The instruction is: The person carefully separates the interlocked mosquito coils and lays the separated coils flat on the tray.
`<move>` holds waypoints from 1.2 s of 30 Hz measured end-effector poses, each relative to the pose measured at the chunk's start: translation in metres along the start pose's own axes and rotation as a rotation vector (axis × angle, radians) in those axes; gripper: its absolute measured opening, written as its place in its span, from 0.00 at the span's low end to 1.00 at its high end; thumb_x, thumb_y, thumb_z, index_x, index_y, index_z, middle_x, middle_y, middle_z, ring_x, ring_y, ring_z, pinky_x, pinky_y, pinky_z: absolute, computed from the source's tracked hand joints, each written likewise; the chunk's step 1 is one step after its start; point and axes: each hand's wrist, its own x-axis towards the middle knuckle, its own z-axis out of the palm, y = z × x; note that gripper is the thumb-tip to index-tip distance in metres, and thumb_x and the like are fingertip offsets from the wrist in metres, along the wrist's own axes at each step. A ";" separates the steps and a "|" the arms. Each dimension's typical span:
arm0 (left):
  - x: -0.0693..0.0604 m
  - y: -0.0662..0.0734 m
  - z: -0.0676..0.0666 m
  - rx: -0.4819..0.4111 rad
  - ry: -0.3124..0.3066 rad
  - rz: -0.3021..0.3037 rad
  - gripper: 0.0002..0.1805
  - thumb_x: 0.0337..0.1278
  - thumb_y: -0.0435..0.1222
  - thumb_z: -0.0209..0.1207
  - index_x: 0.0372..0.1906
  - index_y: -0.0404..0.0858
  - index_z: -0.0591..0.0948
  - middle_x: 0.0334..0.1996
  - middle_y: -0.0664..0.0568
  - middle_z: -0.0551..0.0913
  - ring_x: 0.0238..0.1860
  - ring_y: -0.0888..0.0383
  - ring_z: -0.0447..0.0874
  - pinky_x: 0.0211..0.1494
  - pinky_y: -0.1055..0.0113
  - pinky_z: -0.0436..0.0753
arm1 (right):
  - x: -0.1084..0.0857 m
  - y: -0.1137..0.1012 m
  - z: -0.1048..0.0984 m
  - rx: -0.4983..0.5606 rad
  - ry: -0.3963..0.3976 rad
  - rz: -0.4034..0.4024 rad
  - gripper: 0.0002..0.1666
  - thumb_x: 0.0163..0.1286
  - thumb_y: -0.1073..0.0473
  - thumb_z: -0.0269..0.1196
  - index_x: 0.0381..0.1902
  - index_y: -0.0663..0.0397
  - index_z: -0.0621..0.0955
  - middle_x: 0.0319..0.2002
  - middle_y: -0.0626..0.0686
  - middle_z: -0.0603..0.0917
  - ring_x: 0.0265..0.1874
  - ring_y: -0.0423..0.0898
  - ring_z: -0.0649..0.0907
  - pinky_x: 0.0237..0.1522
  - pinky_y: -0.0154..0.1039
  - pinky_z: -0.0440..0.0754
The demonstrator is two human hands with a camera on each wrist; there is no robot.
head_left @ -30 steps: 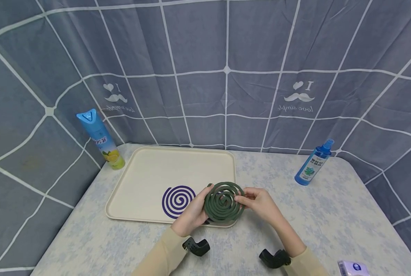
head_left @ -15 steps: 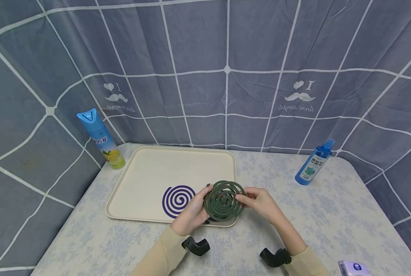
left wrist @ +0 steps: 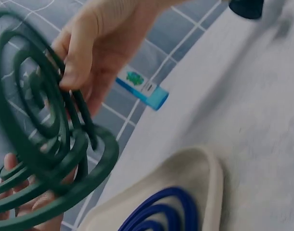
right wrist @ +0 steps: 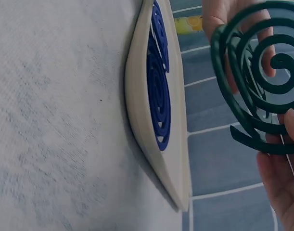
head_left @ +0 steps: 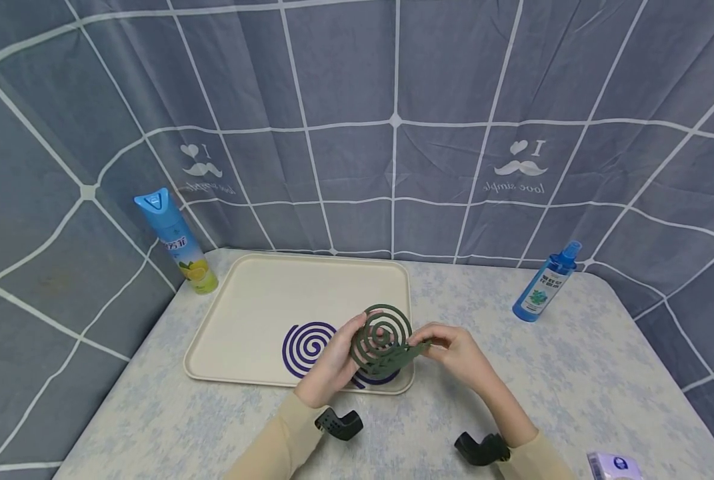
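Note:
Two green mosquito coils are spread at an angle to each other between my hands, above the tray's right front corner. My left hand [head_left: 331, 365] holds one green coil [head_left: 367, 331] by its left side, with fingers behind it. My right hand [head_left: 457, 350] pinches the edge of the other, tilted green coil [head_left: 397, 361], thumb on one face in the right wrist view. Whether the two coils still interlock, I cannot tell. Beneath lies the cream tray [head_left: 261, 280] with a blue coil [head_left: 309, 348]; a second blue coil [head_left: 387, 379] is mostly hidden by the green ones.
A blue and yellow spray can [head_left: 179, 243] stands left of the tray. Toward the back right is a blue spray bottle [head_left: 544, 283]. A purple packet [head_left: 613, 467] lies at the front right edge. A grey curtain [head_left: 357, 167] surrounds the table.
The green coils lay nearly flat together before; now they have come apart at an angle. My right hand has tilted its coil downward, and more of the second blue coil shows.

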 end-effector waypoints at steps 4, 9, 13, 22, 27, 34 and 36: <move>-0.001 0.002 -0.001 0.111 0.045 0.002 0.25 0.78 0.42 0.43 0.66 0.26 0.66 0.35 0.59 0.83 0.39 0.66 0.85 0.48 0.73 0.84 | -0.004 -0.001 -0.003 -0.101 0.049 -0.116 0.20 0.60 0.78 0.63 0.32 0.46 0.87 0.44 0.51 0.87 0.50 0.46 0.83 0.57 0.55 0.81; -0.002 0.005 -0.003 0.174 0.031 0.002 0.28 0.77 0.42 0.45 0.66 0.22 0.66 0.33 0.60 0.84 0.37 0.68 0.85 0.46 0.74 0.85 | -0.009 -0.002 -0.008 -0.115 0.111 -0.076 0.28 0.57 0.84 0.56 0.29 0.45 0.88 0.52 0.53 0.82 0.56 0.55 0.78 0.57 0.59 0.78; -0.004 0.008 -0.003 0.206 0.041 0.027 0.28 0.76 0.42 0.45 0.66 0.23 0.67 0.36 0.60 0.84 0.38 0.68 0.85 0.46 0.73 0.85 | -0.010 0.000 -0.013 -0.115 0.102 -0.019 0.25 0.62 0.82 0.55 0.34 0.47 0.89 0.53 0.55 0.83 0.55 0.53 0.79 0.52 0.45 0.81; -0.005 0.005 0.000 0.172 0.067 0.071 0.26 0.75 0.38 0.42 0.67 0.22 0.63 0.45 0.57 0.85 0.41 0.68 0.86 0.49 0.73 0.84 | -0.013 0.009 -0.031 0.148 -0.118 0.179 0.24 0.75 0.70 0.40 0.55 0.61 0.82 0.60 0.65 0.79 0.41 0.28 0.80 0.47 0.40 0.86; -0.005 0.002 0.000 0.155 -0.013 0.079 0.17 0.74 0.36 0.41 0.57 0.29 0.68 0.42 0.59 0.82 0.41 0.68 0.84 0.49 0.74 0.84 | -0.011 0.007 -0.030 0.284 -0.078 0.242 0.22 0.78 0.62 0.44 0.55 0.71 0.78 0.56 0.62 0.80 0.43 0.36 0.82 0.46 0.40 0.84; -0.003 -0.003 0.003 0.329 -0.056 0.006 0.18 0.77 0.42 0.42 0.53 0.31 0.72 0.36 0.59 0.83 0.38 0.67 0.84 0.45 0.69 0.84 | -0.003 0.002 -0.017 0.163 0.061 0.190 0.17 0.78 0.55 0.54 0.53 0.63 0.78 0.47 0.64 0.83 0.31 0.38 0.80 0.29 0.34 0.79; -0.003 -0.004 0.005 0.390 -0.032 0.013 0.23 0.78 0.46 0.42 0.55 0.30 0.73 0.39 0.56 0.83 0.39 0.66 0.83 0.47 0.67 0.84 | -0.001 0.001 -0.014 0.159 0.066 0.176 0.17 0.78 0.57 0.53 0.57 0.61 0.76 0.50 0.67 0.82 0.33 0.36 0.83 0.29 0.35 0.81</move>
